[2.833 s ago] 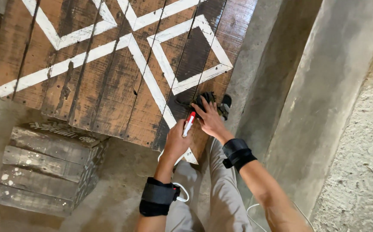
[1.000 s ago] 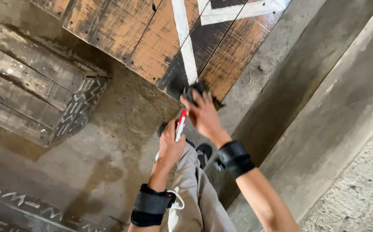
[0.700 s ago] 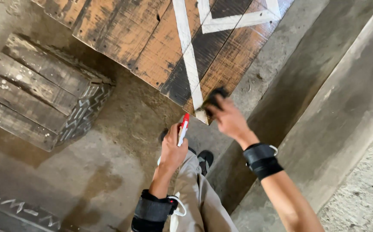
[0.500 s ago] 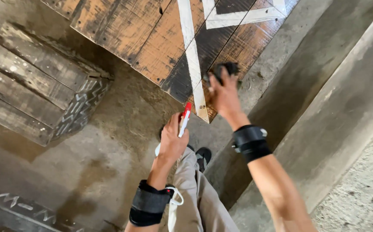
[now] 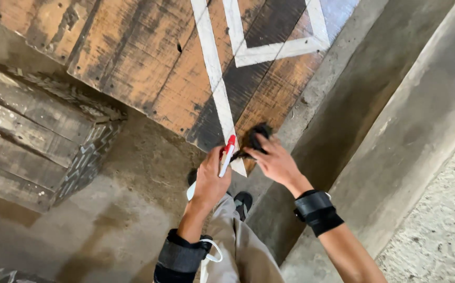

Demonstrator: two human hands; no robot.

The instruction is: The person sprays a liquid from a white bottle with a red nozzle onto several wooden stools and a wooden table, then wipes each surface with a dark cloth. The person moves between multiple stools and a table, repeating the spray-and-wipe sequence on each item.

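Concrete floor (image 5: 107,220) lies under a painted wooden board (image 5: 149,63). At its corner, the right hand (image 5: 275,163) presses a clenched dark rag (image 5: 255,139) for rubbing; the left hand (image 5: 210,181) grips a red-tipped white bottle (image 5: 226,155) clear.

The right hand (image 5: 275,162) presses a dark cloth (image 5: 254,139) against the painted wooden board (image 5: 149,63); the left hand (image 5: 210,181) holds a red-capped white marker (image 5: 227,156) beside it.

Soft daylight, no glare, brighter on concrete wall (image 5: 437,220) at right, dimmer at left over wood crate (image 5: 33,141), light sheen on far painted wood board (image 5: 133,63), slight motion blur on right hand (image 5: 274,162), mild wide-angle stretch at edges
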